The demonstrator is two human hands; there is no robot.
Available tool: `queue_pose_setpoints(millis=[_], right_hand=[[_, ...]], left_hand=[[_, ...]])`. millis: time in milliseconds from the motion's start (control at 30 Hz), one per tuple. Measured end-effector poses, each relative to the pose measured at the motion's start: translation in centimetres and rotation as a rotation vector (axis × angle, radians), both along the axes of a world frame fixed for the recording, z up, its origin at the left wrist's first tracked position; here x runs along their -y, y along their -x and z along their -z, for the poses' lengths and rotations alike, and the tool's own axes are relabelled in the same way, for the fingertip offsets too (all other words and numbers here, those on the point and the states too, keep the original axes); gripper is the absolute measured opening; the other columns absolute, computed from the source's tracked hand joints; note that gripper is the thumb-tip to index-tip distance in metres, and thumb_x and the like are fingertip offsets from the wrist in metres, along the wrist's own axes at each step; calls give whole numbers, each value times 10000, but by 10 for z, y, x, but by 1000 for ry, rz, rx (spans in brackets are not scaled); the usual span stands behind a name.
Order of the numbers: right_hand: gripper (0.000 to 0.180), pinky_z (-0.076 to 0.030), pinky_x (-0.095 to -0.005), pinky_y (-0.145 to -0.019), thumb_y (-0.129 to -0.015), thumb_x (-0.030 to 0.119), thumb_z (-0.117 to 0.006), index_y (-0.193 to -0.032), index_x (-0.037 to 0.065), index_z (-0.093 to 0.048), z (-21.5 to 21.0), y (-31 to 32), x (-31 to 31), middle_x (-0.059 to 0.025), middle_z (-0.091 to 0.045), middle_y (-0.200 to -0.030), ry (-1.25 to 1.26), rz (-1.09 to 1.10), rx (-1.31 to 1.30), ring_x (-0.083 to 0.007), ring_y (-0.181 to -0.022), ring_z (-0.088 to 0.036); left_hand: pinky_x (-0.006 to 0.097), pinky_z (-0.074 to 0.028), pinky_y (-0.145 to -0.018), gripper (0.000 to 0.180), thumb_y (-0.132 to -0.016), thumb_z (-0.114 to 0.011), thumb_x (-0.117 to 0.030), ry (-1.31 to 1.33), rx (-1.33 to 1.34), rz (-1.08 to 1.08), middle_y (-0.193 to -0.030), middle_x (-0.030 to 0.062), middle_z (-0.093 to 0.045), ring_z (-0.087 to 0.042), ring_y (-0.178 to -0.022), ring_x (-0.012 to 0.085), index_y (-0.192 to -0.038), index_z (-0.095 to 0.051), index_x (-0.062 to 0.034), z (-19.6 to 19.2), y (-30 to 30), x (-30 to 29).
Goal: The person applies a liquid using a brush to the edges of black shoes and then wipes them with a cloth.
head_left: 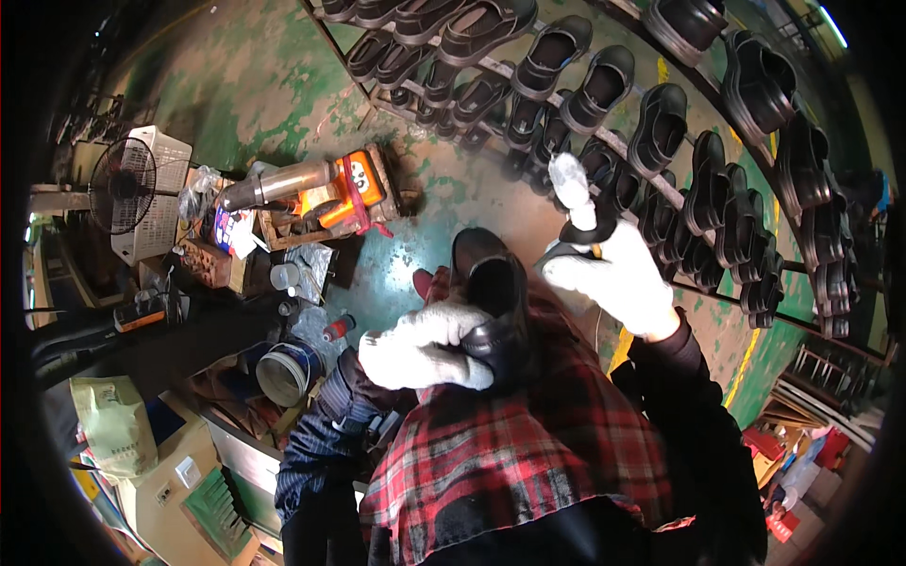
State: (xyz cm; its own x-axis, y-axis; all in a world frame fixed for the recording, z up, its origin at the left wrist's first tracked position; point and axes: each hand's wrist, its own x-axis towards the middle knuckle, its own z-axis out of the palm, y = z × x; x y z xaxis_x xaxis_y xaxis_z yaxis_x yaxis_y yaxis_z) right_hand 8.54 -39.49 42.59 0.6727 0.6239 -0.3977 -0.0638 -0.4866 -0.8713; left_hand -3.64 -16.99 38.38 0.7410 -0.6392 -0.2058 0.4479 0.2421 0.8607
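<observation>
My left hand [425, 347], in a white knit glove, grips a black shoe [490, 283] by its side and lower end, over my lap. The shoe's opening faces up and its other end points away from me. To the right, my gloved right hand [618, 281] is raised, apart from the shoe. Its fingers are closed around a small tool [573, 189] with a whitish rounded tip and a dark part below it. The tool's kind is not clear, and the glove hides its lower part. A red-and-black plaid apron [500, 453] covers my lap.
Racks of black shoes [604, 85] stand ahead and to the right. At left are an orange machine with a duct [363, 189], a black fan [123, 184] and a white crate [160, 156]. A white bucket [283, 375] and a bottle [338, 327] sit near my left arm.
</observation>
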Motion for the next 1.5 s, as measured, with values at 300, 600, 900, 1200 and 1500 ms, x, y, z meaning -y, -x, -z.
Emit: queue_pose_setpoints(millis=[300, 600, 900, 1200, 1500], right_hand=[[259, -401, -311, -531, -806, 292, -727, -756, 43, -673, 47, -14, 30, -50, -522, -599, 115, 57, 62, -116, -541, -470], [203, -387, -269, -593, -854, 205, -694, -837, 4, -677, 32, -20, 38, -10, -576, -718, -245, 309, 78, -88, -669, -484], [182, -458, -258, -767, -792, 134, -731, -889, -6, -665, 16, -19, 42, -31, -646, -826, -263, 193, 36, -92, -826, -578], [318, -498, -384, -652, -831, 332, -642, -1033, 90, -682, 7, 39, -22, -176, -632, -747, -292, -239, 164, -249, -638, -615], [307, -489, -395, -599, -814, 350, -637, -1008, 119, -697, 10, 22, -12, -138, -613, -673, -300, -92, 333, -293, -560, -603]], left_hand=[[449, -465, -851, 300, -717, -807, -223, 75, 307, -106, -862, 165, -690, -645, -843, 350, -809, -690, 37, 12, 3, -9], [511, -449, -835, 346, -651, -698, -292, 445, 385, -231, -740, 215, -664, -614, -695, 395, -758, -719, 37, 42, 0, -11], [525, -368, -975, 408, -600, -717, -322, 548, 388, -327, -609, 193, -592, -558, -634, 411, -753, -737, 55, 62, 6, -12], [406, -465, -814, 492, -656, -792, -223, 31, -388, -432, -942, 184, -683, -643, -755, 333, -1055, -670, 38, 57, 39, -31], [331, -500, -894, 539, -763, -594, -207, 218, -143, -372, -1057, 272, -662, -649, -897, 288, -1138, -592, 180, 111, 51, -55]])
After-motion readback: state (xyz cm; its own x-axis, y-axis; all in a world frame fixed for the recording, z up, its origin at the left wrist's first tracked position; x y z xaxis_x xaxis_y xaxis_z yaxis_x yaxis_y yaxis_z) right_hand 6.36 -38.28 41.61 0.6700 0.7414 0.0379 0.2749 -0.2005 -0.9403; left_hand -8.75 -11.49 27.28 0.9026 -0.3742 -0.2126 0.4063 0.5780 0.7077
